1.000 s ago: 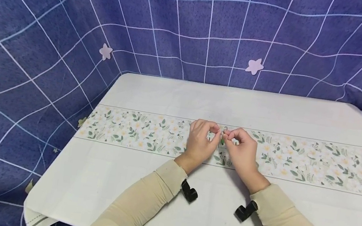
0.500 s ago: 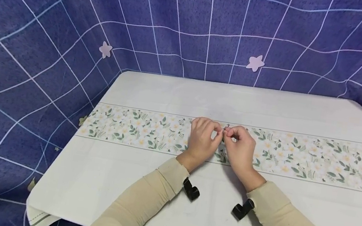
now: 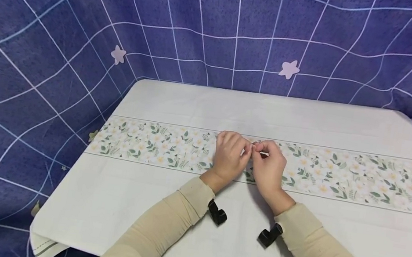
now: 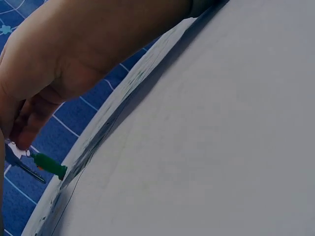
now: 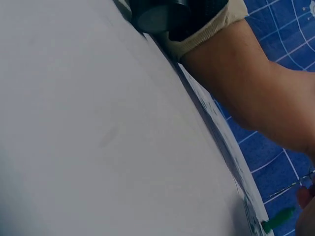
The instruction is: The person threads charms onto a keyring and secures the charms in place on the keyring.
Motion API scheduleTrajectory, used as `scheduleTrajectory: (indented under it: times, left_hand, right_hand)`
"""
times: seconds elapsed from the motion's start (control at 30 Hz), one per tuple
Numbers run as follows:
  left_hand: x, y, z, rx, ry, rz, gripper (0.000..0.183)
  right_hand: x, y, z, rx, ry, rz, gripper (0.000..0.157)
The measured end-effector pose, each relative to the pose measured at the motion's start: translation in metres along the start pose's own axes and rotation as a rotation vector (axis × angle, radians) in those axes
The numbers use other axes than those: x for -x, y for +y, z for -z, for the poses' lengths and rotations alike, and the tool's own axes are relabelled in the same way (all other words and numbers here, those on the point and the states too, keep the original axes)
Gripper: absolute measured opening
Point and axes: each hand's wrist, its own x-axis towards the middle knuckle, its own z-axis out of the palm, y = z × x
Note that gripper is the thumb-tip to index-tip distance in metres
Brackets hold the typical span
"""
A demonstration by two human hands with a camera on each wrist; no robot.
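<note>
In the head view my left hand [image 3: 228, 157] and right hand [image 3: 269, 167] meet fingertip to fingertip over the floral strip, thumbs against forefingers. A small green charm [image 4: 48, 165] hangs below the fingers from a metal ring [image 4: 28, 153], in the left wrist view. Beside it a thin metal piece [image 4: 29, 170], perhaps a key, slants downward. The right wrist view has the same green charm [image 5: 279, 219] and the thin metal piece [image 5: 291, 188] by my right fingertips. Together they look like a keychain held between both hands; fingers mostly hide the ring.
A white cloth [image 3: 130, 206] covers the table, with a floral strip [image 3: 163, 146] running across it. Blue gridded curtains [image 3: 206, 22] hang behind the table and along its left side. Black wrist mounts [image 3: 217, 213] sit on both sleeves.
Both hands stay together at the same place. The right hand has turned slightly and edged left, closer to the left. The green charm, visible between the hands earlier, is now hidden in the head view.
</note>
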Motion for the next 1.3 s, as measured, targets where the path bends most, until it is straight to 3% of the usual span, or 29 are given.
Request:
scheduleTrajectory:
  times: [0.1,0.23,0.43,0.67,0.97,1.3]
  left_hand:
    - [0.001,-0.001,0.0,0.009,-0.007,0.034,0.024]
    - [0.001,-0.001,0.0,0.023,-0.023,0.074,0.025]
    - [0.001,-0.001,0.0,0.042,-0.04,0.113,0.023]
    - [0.002,-0.001,0.0,0.079,-0.044,0.121,0.024]
    - [0.001,-0.001,0.0,0.134,-0.087,0.176,0.02]
    - [0.002,0.0,0.0,0.206,-0.081,0.264,0.015]
  right_hand:
    - [-0.003,0.001,0.002,-0.032,-0.046,-0.025,0.014]
    - [-0.007,0.002,0.01,-0.053,-0.141,-0.036,0.033]
    - [-0.014,0.002,0.018,-0.016,-0.22,-0.004,0.024]
    - [-0.017,0.004,0.02,0.093,-0.182,0.105,0.015]
    - [-0.017,0.01,0.021,0.083,-0.132,0.171,0.012]
    - [-0.013,0.015,0.019,0.081,-0.069,0.212,0.013]
